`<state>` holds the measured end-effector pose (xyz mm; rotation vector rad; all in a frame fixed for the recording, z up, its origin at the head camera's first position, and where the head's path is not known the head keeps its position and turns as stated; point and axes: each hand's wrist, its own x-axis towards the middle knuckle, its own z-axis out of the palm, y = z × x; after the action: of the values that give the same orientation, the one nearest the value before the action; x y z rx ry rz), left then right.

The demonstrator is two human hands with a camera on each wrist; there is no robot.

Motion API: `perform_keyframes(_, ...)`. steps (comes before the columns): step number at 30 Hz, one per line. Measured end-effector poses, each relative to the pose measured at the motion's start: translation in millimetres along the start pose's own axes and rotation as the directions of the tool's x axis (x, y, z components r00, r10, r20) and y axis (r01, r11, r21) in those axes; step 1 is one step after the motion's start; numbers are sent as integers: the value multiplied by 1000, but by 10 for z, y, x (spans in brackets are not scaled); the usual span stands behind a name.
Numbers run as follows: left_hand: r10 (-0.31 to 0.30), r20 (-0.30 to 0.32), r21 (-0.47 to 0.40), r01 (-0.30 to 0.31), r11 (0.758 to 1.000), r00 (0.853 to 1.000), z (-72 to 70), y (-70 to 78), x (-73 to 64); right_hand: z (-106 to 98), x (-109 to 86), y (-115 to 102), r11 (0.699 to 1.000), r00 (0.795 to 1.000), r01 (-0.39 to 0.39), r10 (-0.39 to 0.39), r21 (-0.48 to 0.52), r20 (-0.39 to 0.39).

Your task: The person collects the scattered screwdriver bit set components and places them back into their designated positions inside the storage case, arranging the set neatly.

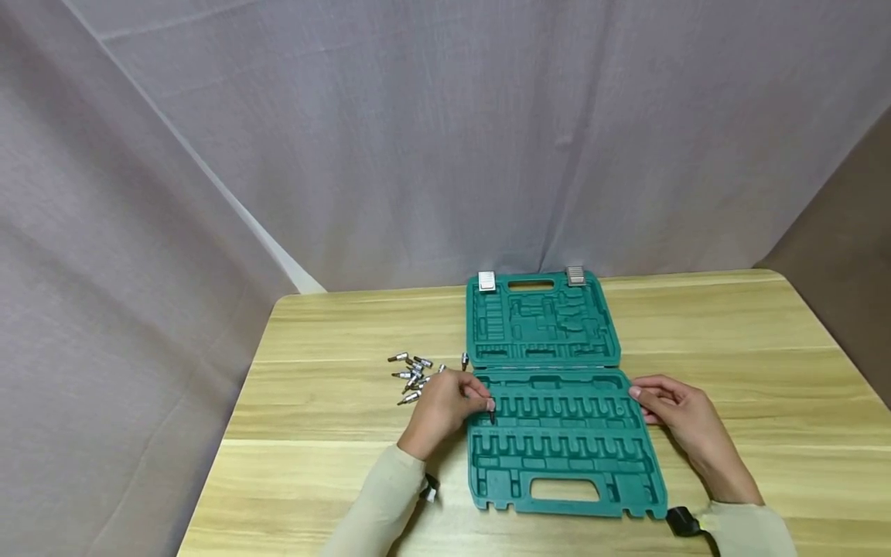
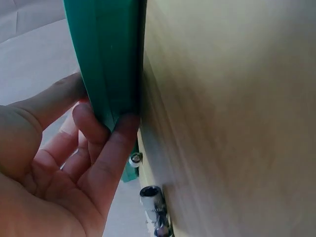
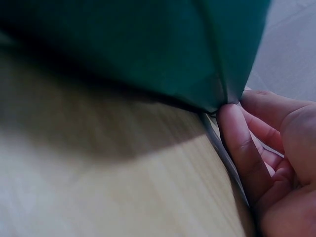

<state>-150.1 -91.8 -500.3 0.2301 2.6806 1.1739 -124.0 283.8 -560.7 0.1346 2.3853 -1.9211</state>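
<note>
A green plastic tool case lies unfolded on the table, its lid towards the curtain. My left hand is at the base's left edge and pinches a small bit socket, dark tip towards me, over the left end of the upper slot row. In the left wrist view the left hand's fingers touch the case's side wall; the case hides the bit socket there. My right hand grips the base's upper right edge, thumb on the rim, fingers against the side.
Several loose bit sockets lie in a pile left of the case. One bit socket stands apart by the hinge. Two metal latches sit on the lid's far edge. The wooden table meets a grey curtain behind.
</note>
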Motion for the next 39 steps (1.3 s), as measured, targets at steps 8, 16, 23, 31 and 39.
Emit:
perform_keyframes(8,-40,36,3,39,999,999,-27,13,20,4,6,-13,1000,1000,-13,13,-21,-4)
perform_keyframes(16,-92,87,-11,93,996,992,-68,7,48,19,-19,-24,1000,1000,-8,8,-1,-3)
perform_keyframes(23,-143,75,24,141,990,987,-67,58,69,15,-32,-23,1000,1000,16,-16,0,-17)
perform_keyframes(31,-135,49,5,135,991,990,-32,27,77,18,-25,-7,1000,1000,1,-1,-1,-13)
perform_keyframes(39,-61,36,-204,67,977,997,-190,-64,120,23,-5,-2,1000,1000,8,-8,-10,-15)
